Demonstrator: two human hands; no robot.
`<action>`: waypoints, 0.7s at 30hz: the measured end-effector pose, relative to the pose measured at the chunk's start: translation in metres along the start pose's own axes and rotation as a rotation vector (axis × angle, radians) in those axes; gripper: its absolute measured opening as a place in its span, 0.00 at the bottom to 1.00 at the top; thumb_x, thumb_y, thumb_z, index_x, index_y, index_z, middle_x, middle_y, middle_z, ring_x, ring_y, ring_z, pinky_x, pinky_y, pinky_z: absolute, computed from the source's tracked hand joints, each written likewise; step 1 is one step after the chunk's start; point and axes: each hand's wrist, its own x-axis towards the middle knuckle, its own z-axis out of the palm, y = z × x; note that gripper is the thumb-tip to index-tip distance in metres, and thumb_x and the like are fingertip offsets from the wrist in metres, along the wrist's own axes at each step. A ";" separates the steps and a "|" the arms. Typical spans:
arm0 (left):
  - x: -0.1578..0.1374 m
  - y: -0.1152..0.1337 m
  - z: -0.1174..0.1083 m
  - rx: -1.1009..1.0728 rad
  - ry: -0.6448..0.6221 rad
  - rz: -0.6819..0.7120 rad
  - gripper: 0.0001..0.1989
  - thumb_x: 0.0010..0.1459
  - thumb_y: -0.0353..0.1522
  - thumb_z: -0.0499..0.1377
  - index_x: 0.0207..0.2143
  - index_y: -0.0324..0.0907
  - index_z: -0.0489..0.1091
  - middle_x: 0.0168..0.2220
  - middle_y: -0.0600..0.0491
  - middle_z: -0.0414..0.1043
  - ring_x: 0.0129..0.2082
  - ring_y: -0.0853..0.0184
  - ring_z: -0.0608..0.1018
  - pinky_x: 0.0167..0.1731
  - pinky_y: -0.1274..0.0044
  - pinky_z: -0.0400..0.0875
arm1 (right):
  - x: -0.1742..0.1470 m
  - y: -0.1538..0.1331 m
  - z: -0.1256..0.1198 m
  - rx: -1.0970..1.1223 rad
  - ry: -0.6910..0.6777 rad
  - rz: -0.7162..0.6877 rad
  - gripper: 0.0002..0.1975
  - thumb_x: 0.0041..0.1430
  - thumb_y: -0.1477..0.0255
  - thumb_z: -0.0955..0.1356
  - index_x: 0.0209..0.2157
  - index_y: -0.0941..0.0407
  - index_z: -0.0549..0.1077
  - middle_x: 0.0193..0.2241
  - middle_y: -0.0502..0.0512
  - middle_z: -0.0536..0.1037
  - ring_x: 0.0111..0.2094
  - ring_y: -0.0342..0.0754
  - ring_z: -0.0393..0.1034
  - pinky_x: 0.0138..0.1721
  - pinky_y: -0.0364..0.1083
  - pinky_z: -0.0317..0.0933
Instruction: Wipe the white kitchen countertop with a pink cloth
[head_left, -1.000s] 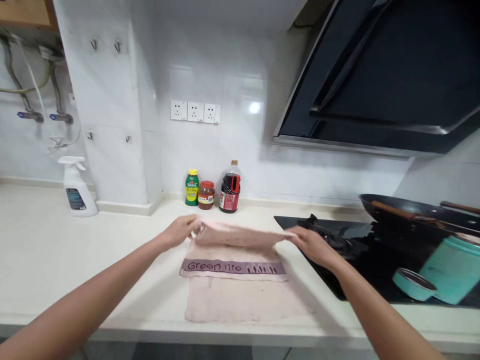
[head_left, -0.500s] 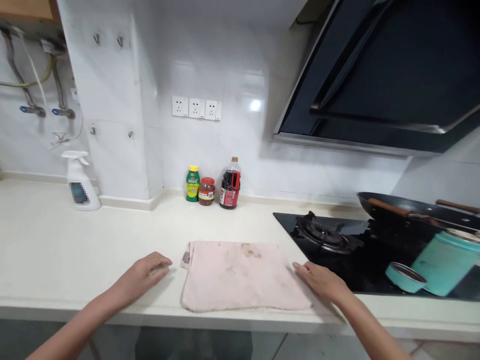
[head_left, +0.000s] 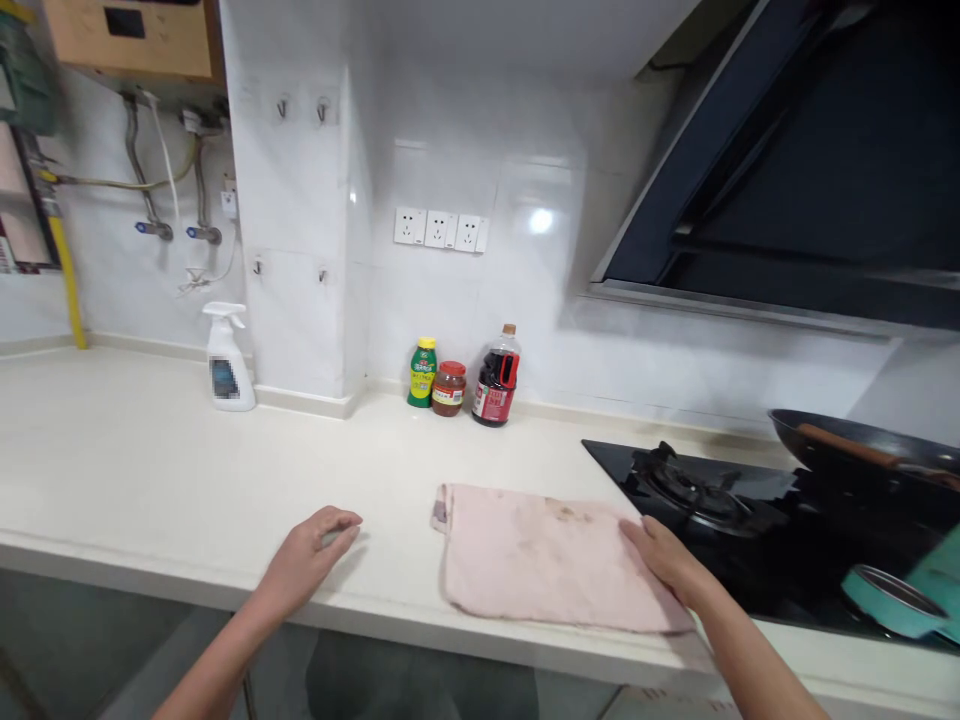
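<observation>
A towel point(head_left: 555, 565) lies on a kitchen counter point(head_left: 360, 455), a person's left hand point(head_left: 307, 555) apart to its left, the right hand point(head_left: 664, 560) at its right edge. Behind, a bottle point(head_left: 422, 375), a jar point(head_left: 448, 391) and a jug point(head_left: 495, 385) line the wall point(head_left: 540, 280), left to right, with a spray bottle point(head_left: 229, 365) farther left; at right, a wok point(head_left: 889, 436) sits on the stove point(head_left: 795, 545).

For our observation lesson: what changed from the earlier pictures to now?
The pink towel, partly lifted before, is folded down toward the person, hiding its lettering. The left hand has let go and moved left; the right hand has lowered to the towel's right edge, grip unclear. The spray bottle and red-lidded jar stayed put.
</observation>
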 end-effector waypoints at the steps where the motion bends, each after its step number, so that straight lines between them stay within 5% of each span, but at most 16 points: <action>1: 0.000 -0.002 0.000 -0.007 0.006 0.003 0.18 0.62 0.46 0.53 0.40 0.47 0.77 0.43 0.50 0.80 0.46 0.60 0.80 0.45 0.73 0.75 | -0.001 0.004 -0.007 0.037 0.013 0.027 0.11 0.61 0.60 0.59 0.34 0.52 0.65 0.40 0.63 0.76 0.47 0.57 0.71 0.46 0.50 0.67; 7: -0.001 -0.006 0.000 -0.048 0.031 -0.014 0.18 0.63 0.46 0.53 0.39 0.46 0.76 0.42 0.51 0.79 0.45 0.61 0.80 0.46 0.73 0.74 | -0.010 -0.015 -0.031 0.271 0.016 0.083 0.12 0.55 0.57 0.62 0.35 0.51 0.64 0.37 0.59 0.74 0.41 0.55 0.72 0.38 0.49 0.69; 12: -0.003 0.000 -0.001 -0.073 0.052 -0.022 0.18 0.62 0.46 0.53 0.38 0.46 0.76 0.42 0.51 0.80 0.44 0.61 0.80 0.47 0.73 0.74 | -0.035 -0.089 0.006 0.403 -0.207 -0.133 0.19 0.56 0.52 0.65 0.41 0.50 0.64 0.37 0.51 0.72 0.35 0.48 0.70 0.30 0.44 0.67; 16: -0.003 0.000 0.000 -0.071 0.068 -0.026 0.18 0.63 0.46 0.53 0.38 0.45 0.77 0.42 0.50 0.80 0.44 0.61 0.80 0.44 0.73 0.76 | -0.053 -0.130 0.039 0.278 -0.398 -0.330 0.27 0.61 0.48 0.62 0.55 0.50 0.60 0.43 0.55 0.71 0.36 0.49 0.72 0.26 0.44 0.68; 18: -0.004 -0.001 0.001 -0.066 0.074 -0.016 0.18 0.63 0.46 0.53 0.38 0.45 0.76 0.42 0.50 0.80 0.45 0.60 0.80 0.45 0.73 0.76 | -0.053 -0.135 0.048 0.155 -0.378 -0.405 0.27 0.64 0.50 0.57 0.57 0.51 0.58 0.45 0.57 0.71 0.38 0.50 0.73 0.30 0.48 0.70; 21: -0.004 0.000 0.000 -0.059 0.066 -0.021 0.18 0.63 0.46 0.53 0.39 0.45 0.76 0.42 0.50 0.80 0.45 0.60 0.80 0.46 0.72 0.75 | -0.050 -0.134 0.066 0.000 -0.301 -0.495 0.23 0.66 0.55 0.56 0.53 0.53 0.66 0.49 0.60 0.72 0.49 0.55 0.69 0.53 0.56 0.65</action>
